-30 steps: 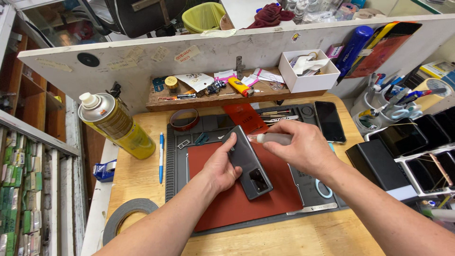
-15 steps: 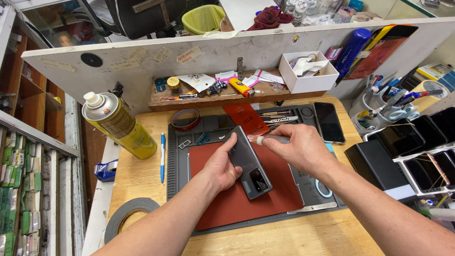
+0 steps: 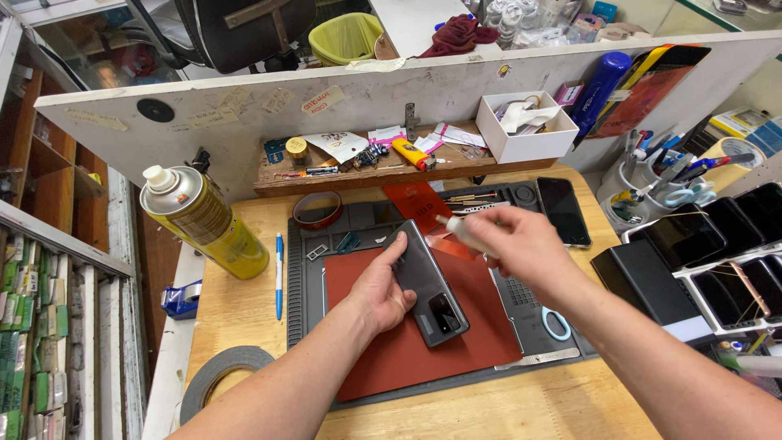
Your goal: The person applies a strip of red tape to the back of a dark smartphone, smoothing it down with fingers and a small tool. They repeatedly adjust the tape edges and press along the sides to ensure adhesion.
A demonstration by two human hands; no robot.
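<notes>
Hidden: small white tube (image 3: pixel 461 231) blurred, mostly covered by right hand (image 3: pixel 521 248), which pinches it.
Phone: grey smartphone (image 3: pixel 426 283), centre frame, back up on red mat (image 3: pixel 407 350).
Left hand (image 3: pixel 379 289): fingers curled along phone's left edge, steadying it.

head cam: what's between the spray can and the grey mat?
A blue pen lies on bare wood between the spray can and the grey mat, in the head view.

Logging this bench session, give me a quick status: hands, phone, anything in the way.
Left hand steadies grey phone, back up, on red mat. Right hand holds small white applicator above phone's top end. Nothing between them.
</notes>
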